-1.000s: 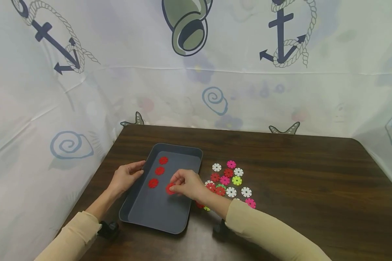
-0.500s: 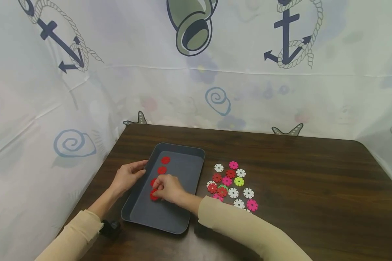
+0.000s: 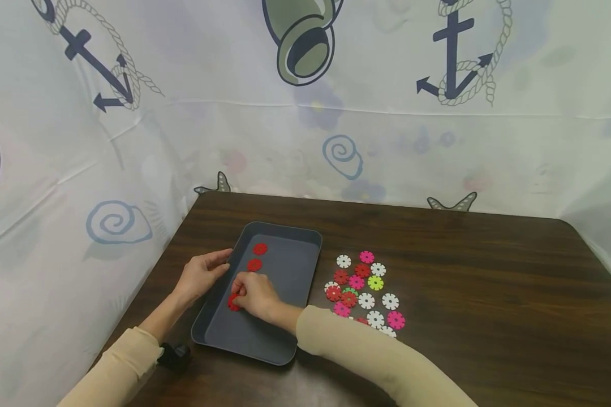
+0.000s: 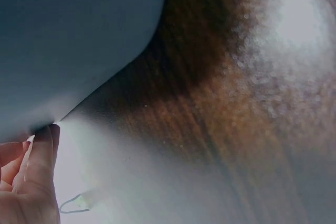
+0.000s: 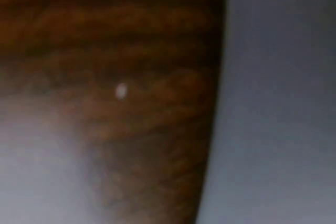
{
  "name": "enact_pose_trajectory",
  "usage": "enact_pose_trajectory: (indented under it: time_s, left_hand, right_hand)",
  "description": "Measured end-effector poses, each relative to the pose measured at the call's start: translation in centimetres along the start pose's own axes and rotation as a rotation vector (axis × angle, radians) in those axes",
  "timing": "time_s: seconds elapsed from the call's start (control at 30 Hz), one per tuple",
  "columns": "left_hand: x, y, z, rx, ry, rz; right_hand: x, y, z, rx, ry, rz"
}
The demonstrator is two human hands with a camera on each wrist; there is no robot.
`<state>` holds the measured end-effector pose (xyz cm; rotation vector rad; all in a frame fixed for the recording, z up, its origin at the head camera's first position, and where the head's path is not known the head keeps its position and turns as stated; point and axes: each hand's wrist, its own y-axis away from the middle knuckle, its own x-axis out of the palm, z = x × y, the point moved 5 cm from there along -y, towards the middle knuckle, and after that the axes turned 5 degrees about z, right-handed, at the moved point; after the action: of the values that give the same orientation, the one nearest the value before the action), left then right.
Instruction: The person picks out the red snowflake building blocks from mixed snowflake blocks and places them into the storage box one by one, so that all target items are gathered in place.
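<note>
A dark grey baking tray (image 3: 257,333) lies on the wooden table, angled slightly. My left hand (image 3: 196,278) rests on its left rim, fingers fairly straight; in the left wrist view the fingers (image 4: 41,156) touch the tray's edge. Over the tray's left half, my right hand (image 3: 257,295) pinches a red notched plastic disc (image 3: 232,303), at or just above the tray floor. Farther back in the tray lie a red disc (image 3: 260,249) and another red disc (image 3: 254,264), in line. My right hand hides the spot just beyond the pinched disc.
Right of the tray, loose notched discs lie scattered, several of them white (image 3: 390,301), others pink (image 3: 395,320), red, green and yellow (image 3: 375,282). Some overlap. My right sleeve (image 3: 366,350) covers part of the pile's near side. A patterned curtain (image 3: 265,141) hangs behind the table.
My right hand has carried the red disc leftward across the tray to the near end of the red row, then shifted only slightly. My left hand stays at the rim.
</note>
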<state>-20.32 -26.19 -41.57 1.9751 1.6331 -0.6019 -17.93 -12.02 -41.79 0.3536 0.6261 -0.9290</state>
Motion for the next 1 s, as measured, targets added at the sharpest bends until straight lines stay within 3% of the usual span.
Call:
enact_pose_trajectory:
  time_s: [0.73,1.0]
  left_hand:
    - [-0.07,0.11,-0.44,-0.019,0.004,-0.009]
    - [0.03,0.28,-0.41,-0.015,0.009,0.001]
  right_hand:
    - [0.43,0.04,-0.09,-0.025,0.152,-0.045]
    - [0.14,0.03,-0.38,-0.036,0.050,-0.045]
